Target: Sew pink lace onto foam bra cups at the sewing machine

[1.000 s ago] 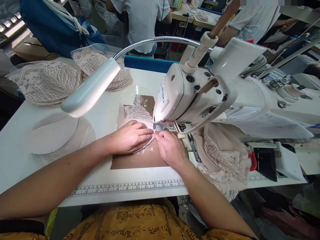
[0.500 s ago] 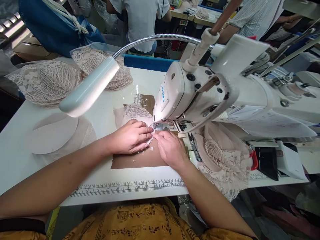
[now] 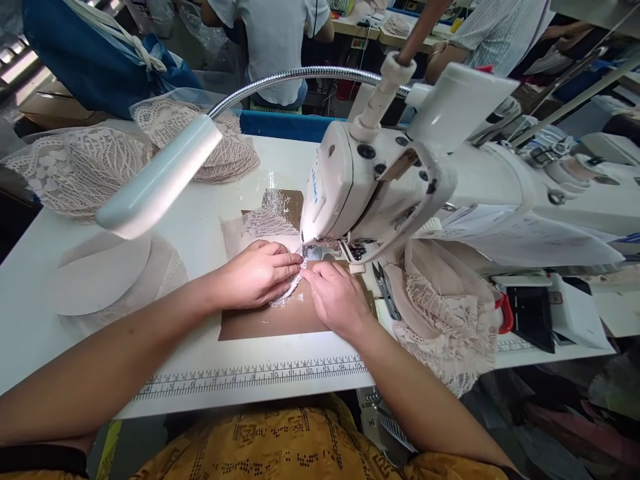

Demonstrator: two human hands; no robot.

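Observation:
A pale lace piece (image 3: 265,223) lies under the needle area of a white sewing machine (image 3: 327,180). My left hand (image 3: 257,272) rests flat on the lace, its fingers stretched out and their tips close to the presser foot. Just right of it, my right hand (image 3: 335,293) has thumb and forefinger pinched on the lace's scalloped edge in front of the needle. A brown taped sheet (image 3: 270,323) covers the table beneath both hands. The needle tip itself is hard to make out.
A lamp (image 3: 160,177) arches over the left side. Stacks of lace cups (image 3: 83,170) stand behind it, with pale oval pieces (image 3: 100,277) nearer. Black thread snips (image 3: 386,291) and a lace heap (image 3: 447,307) lie right. A printed ruler (image 3: 250,377) edges the table.
The whole view has shifted slightly left. More of the scalloped lace edge shows below my left fingers, which look a little more drawn together. My right hand keeps its pinch.

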